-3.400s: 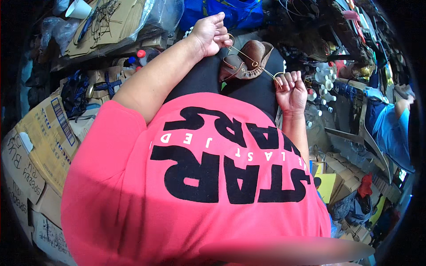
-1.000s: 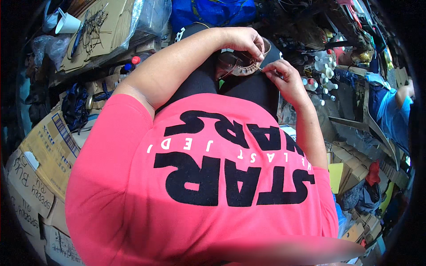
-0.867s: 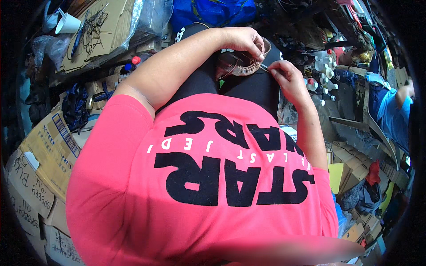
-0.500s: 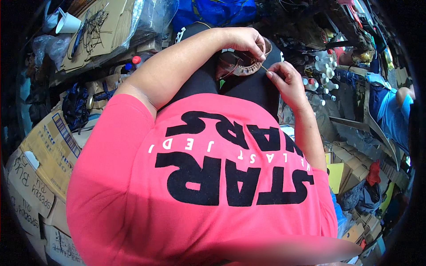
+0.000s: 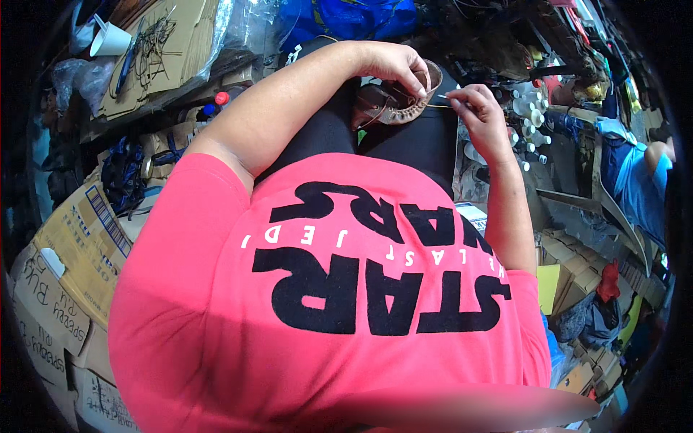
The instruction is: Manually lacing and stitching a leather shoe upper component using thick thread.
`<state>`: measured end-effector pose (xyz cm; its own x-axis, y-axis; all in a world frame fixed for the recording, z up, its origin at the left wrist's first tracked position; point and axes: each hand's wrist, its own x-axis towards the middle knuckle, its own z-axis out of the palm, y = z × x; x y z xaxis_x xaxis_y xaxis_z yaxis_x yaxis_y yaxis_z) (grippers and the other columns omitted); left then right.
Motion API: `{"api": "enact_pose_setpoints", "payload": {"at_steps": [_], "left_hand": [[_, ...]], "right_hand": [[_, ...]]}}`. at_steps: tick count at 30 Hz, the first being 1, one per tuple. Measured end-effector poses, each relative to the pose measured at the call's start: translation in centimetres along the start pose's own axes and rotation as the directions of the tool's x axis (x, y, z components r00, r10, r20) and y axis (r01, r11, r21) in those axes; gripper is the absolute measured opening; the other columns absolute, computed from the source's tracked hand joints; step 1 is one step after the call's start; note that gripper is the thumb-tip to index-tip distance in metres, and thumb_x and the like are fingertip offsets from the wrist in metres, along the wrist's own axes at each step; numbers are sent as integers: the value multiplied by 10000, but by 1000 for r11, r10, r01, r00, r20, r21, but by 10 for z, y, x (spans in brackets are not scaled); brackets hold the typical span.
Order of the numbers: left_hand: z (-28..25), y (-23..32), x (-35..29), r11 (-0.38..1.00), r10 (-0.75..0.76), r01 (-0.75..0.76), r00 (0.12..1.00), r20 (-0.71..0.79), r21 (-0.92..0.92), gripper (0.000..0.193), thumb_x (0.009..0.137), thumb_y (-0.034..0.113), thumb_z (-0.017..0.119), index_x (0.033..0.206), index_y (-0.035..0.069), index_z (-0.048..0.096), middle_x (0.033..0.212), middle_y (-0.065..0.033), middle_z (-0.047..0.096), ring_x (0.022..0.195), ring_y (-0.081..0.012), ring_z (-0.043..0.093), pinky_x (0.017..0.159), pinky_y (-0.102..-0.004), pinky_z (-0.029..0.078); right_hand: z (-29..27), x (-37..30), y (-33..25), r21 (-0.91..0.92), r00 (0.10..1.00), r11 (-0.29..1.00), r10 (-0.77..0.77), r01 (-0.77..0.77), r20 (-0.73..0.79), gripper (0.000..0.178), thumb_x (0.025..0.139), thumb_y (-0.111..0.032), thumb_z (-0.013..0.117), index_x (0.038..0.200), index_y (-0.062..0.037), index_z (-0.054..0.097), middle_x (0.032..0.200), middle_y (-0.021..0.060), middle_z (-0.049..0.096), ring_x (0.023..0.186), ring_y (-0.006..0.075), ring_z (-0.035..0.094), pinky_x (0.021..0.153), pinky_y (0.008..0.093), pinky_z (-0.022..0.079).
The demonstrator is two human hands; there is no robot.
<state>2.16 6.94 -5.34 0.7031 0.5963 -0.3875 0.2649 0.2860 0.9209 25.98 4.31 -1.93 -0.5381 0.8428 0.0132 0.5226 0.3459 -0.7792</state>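
A brown leather shoe (image 5: 372,107) lies across my thighs, and a row of stitches runs along its near edge. My left hand (image 5: 398,66) is closed on the shoe's far rim, its thumb and fingers pinching the leather. To the right of the shoe, my right hand (image 5: 479,119) is raised with its fingertips pinched together. A thin pale piece, like a needle or a thread end, sticks out of that pinch toward the shoe. Just below it, a light thread (image 5: 439,106) stretches from the stitched edge toward my right hand. Fingers partly hide the shoe's opening.
Several plastic bottles (image 5: 530,112) stand close to the right of my right hand. Flattened cardboard (image 5: 79,238) piles up at the left, with a white cup (image 5: 110,38) at the far left. A blue plastic sheet (image 5: 346,18) lies ahead. Someone in blue clothing (image 5: 626,169) is at the right edge.
My right hand has moved away from the shoe, to the right, and its fingers have changed position. My left hand and the shoe have stayed nearly in place.
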Motion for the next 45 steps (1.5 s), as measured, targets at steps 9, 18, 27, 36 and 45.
{"api": "enact_pose_setpoints", "payload": {"at_steps": [9, 18, 27, 36, 45], "left_hand": [[-2, -2, 2, 999, 8, -9, 999, 31, 32, 274, 784, 186, 713, 992, 18, 651, 902, -41, 673, 830, -111, 615, 800, -246, 469], [-4, 0, -2, 1000, 5, -7, 997, 78, 21, 293, 798, 167, 677, 1042, 6, 662, 927, -44, 671, 845, -105, 603, 813, -243, 461], [-4, 10, -5, 995, -58, 48, 992, 116, 88, 292, 812, 116, 631, 1084, 13, 653, 931, -31, 667, 853, -98, 590, 814, -235, 457], [5, 10, -6, 798, 252, -134, 960, -123, 587, 343, 679, 120, 727, 991, 43, 606, 955, -102, 622, 878, -221, 602, 798, -331, 467], [35, -7, -46, 681, 450, -56, 819, -357, 730, 228, 720, 219, 721, 894, 90, 648, 953, -89, 562, 924, -272, 579, 802, -365, 469]], "right_hand": [[9, 0, -2, -5, 993, 1000, 24, -24, 119, 127, 783, -80, 693, 909, -88, 706, 806, 46, 585, 751, 158, 583, 672, 274, 465], [23, -9, -11, -7, 999, 999, -41, 41, 2, 138, 758, -78, 708, 895, -84, 698, 771, 44, 597, 702, 156, 588, 638, 270, 472], [18, -6, -43, -267, 992, 956, -102, 119, 77, 149, 769, -21, 606, 875, -95, 682, 828, 111, 598, 778, 289, 619, 677, 362, 499], [29, 19, -33, -393, 978, 906, -87, 158, 191, 104, 762, -74, 592, 841, -69, 659, 845, 162, 599, 826, 340, 615, 731, 412, 493], [-46, -34, 29, 797, 969, 555, 83, -238, 231, 122, 889, -167, 560, 880, -48, 586, 735, 8, 524, 680, 128, 513, 751, 293, 456]]}}
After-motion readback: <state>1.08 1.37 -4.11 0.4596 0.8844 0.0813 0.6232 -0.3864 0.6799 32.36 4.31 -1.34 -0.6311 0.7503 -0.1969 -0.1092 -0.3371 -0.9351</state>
